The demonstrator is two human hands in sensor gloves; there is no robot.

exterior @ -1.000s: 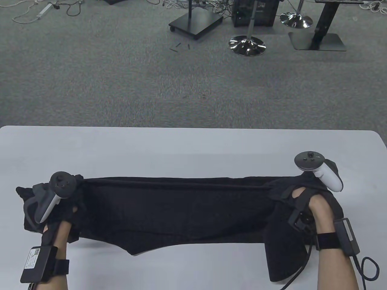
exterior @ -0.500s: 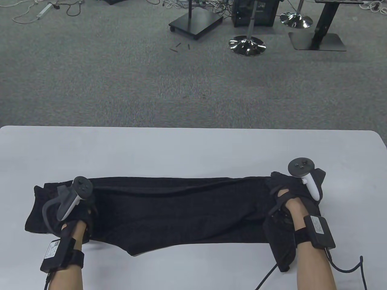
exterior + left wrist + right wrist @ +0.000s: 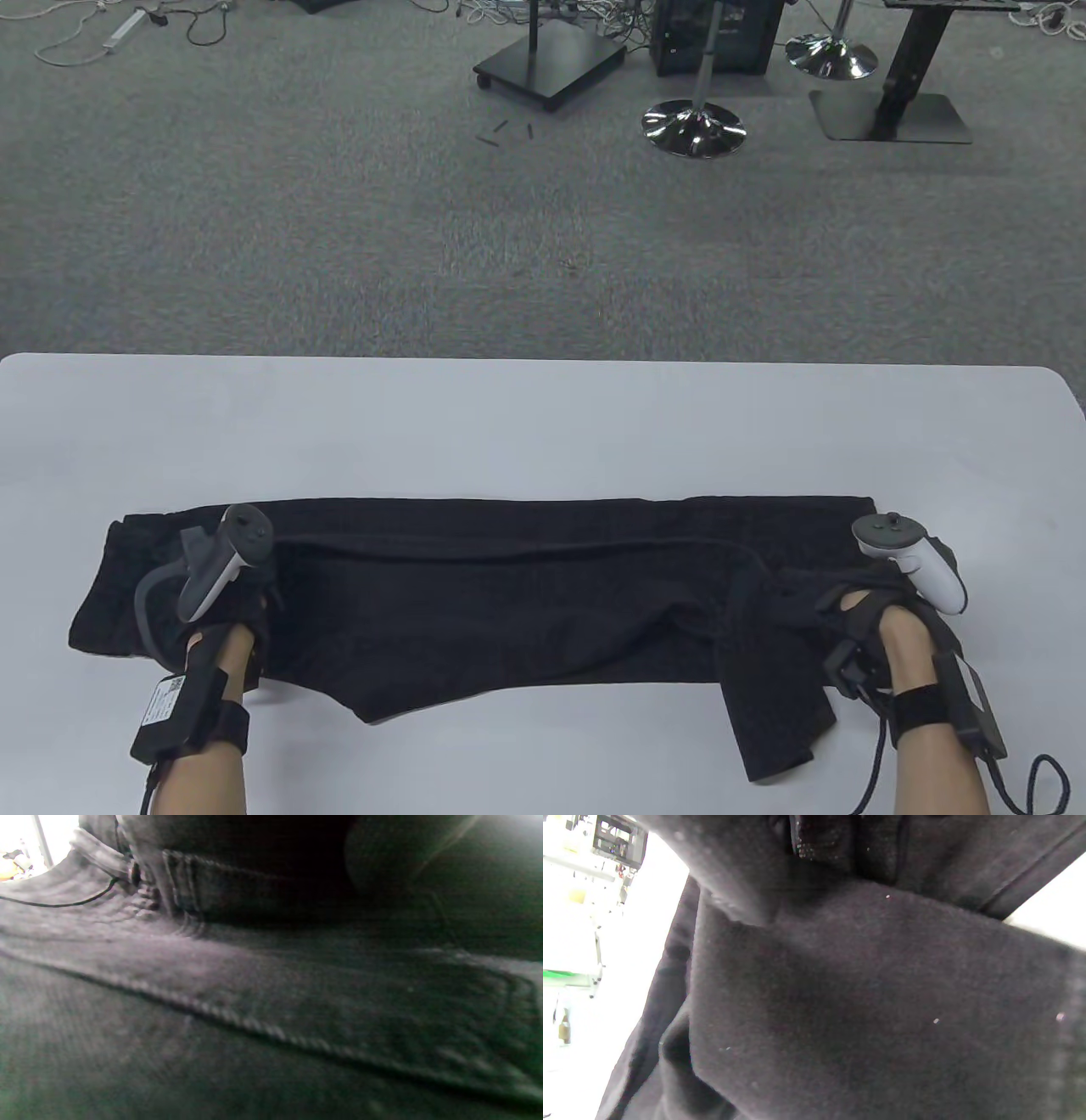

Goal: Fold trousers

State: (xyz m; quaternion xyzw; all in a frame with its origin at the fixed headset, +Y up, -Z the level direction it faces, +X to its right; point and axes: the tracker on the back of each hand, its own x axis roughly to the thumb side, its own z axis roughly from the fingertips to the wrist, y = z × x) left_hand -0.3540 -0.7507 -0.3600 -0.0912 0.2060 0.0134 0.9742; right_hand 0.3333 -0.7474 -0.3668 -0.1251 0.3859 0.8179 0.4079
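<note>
Between the two hands, the black trousers (image 3: 509,594) lie stretched lengthwise across the near half of the white table (image 3: 543,424), their far edge straight and their near edge sagging into a point just right of the left forearm. Compared with half a second ago, the right hand (image 3: 874,611) has drawn back toward the person and slightly outward, so the far right corner of the cloth now lies flat and uncovered beyond it. A loose flap of cloth hangs over the near side beside the right wrist, bunched into a fold that the right wrist view fills almost entirely; whether those fingers grip the cloth or only press on it cannot be told, since the glove blends into the black fabric. The left hand (image 3: 225,611) has shifted a little nearer the person and rests on the cloth close to its left end; the left wrist view shows only a stitched seam and dark fabric close up, and the fingers' hold cannot be told either. A taut crease that ran between the hands a second ago has slackened into a soft ridge. Beyond both hands the bare tabletop stretches to its far edge, and a strip of table shows on the near side between the forearms.
</note>
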